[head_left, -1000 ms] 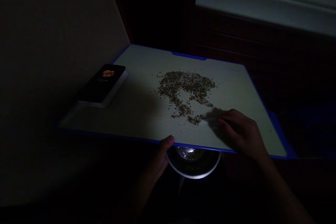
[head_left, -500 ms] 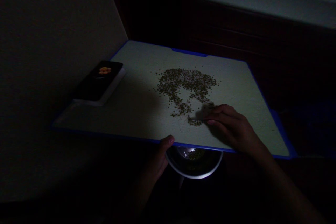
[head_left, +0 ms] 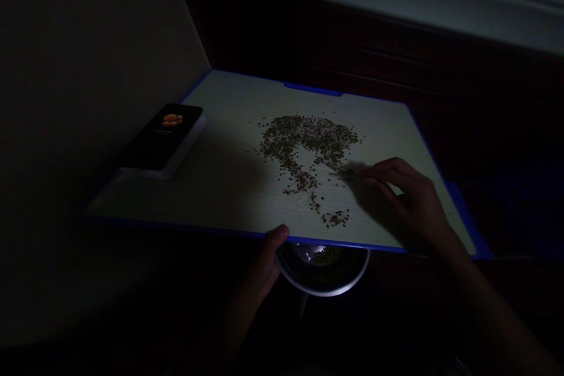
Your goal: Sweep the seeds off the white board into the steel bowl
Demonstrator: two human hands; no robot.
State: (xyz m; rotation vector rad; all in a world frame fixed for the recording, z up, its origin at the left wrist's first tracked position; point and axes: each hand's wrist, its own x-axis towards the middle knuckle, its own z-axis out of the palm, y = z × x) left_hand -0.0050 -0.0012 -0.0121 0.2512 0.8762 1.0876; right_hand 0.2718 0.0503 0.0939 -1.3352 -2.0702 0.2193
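Small greenish-brown seeds or grains (head_left: 308,132) lie scattered over a pale board (head_left: 211,200) with a blue rim. My right hand (head_left: 403,191) is over the board's right half, thumb and fingers pinched together. Something thin seems to stick out leftward from the fingertips, too dark to name. A shadow falls below this hand. My left hand (head_left: 267,264) is at the board's front edge, thumb tip on the blue rim. Its other fingers are mostly hidden, against the left side of a shiny metal bowl (head_left: 337,292). More of the grains show inside the bowl, partly under the board.
A dark phone-like slab (head_left: 161,138), its lit screen showing an orange picture, rests on a white block at the board's left. A wall (head_left: 97,41) rises on the left. A pale ledge (head_left: 418,17) runs across the upper right. The room is very dim.
My right hand moved left over a small clump of grains, then back up and right. That clump now lies spread slightly nearer the front edge. My left hand and the bowl stayed put.
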